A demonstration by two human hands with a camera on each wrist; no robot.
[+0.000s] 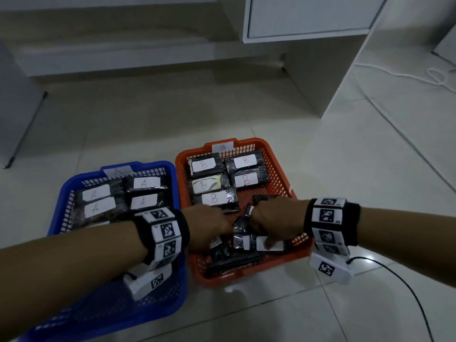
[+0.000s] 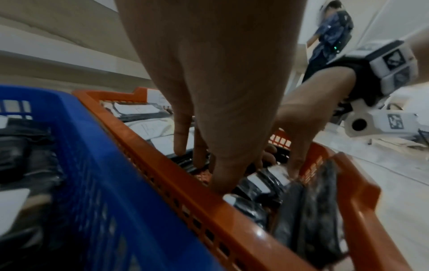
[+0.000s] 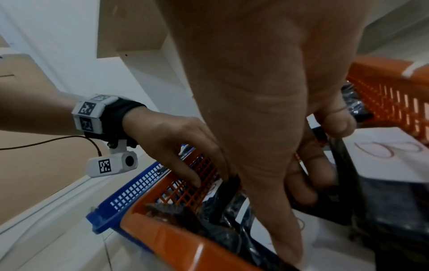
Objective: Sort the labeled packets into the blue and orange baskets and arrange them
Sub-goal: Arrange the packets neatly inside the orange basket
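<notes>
The tiled floor [image 1: 345, 169] carries two plastic baskets side by side, their long walls touching: the blue basket [image 1: 58, 206] on the left and the orange basket [image 1: 276, 166] on the right, each with a white tag on its far rim. In the blue basket four dark packets labeled A [image 1: 145, 183] lie flat in two rows at the far end. The far half of the orange basket holds five flat packets labeled B [image 1: 245, 161], while its near half holds a loose heap of dark packets [image 1: 232, 257], some tilted or on edge. Both hands reach into that heap. The left hand [image 1: 207, 225] has its fingers [image 2: 223, 176] stretched downward, tips touching the packets, gripping nothing that shows. The right hand [image 1: 274, 218] has its fingers [image 3: 304, 185] curled around the edge of a dark packet [image 3: 343, 165], with its forefinger pointing down onto a white label [image 1: 270, 244].
</notes>
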